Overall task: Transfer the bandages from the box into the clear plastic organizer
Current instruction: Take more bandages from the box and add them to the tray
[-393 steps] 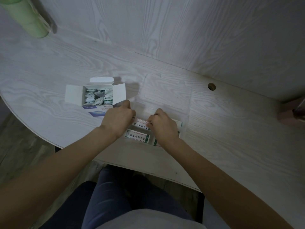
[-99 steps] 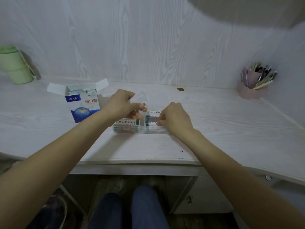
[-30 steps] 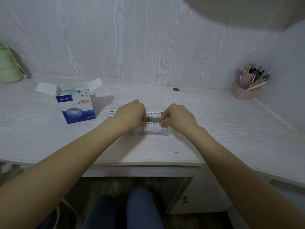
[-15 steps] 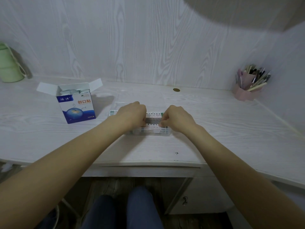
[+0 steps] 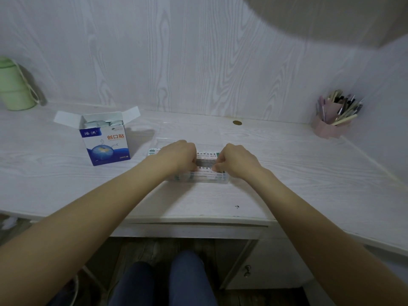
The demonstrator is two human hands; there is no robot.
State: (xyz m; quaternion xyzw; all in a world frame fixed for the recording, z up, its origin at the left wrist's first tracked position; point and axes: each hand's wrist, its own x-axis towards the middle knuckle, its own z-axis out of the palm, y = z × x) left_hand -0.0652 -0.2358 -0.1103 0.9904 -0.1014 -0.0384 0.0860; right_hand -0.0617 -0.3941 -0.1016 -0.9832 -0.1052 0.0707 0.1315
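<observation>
Two hands work at one spot, and the rest is told from them. Far out to the left of the left hand a green cup stands at the desk's back edge, and nearer on that same side, well apart from the knuckles, is the box, upright with flaps open and wrapped bandages showing in its mouth. The left hand is curled, fingertips tucked down onto a bandage strip in the clear organizer; it seems to pinch that strip's left end, though the fingertips are hidden. The strip's long axis runs across, from one hand to the other, in line with the organizer. The right hand is curled likewise and pinches the strip's right end. Far off to its right a pink pen holder stands by the wall. As the box lies leftward, the left hand looks nearer for the next pick.
</observation>
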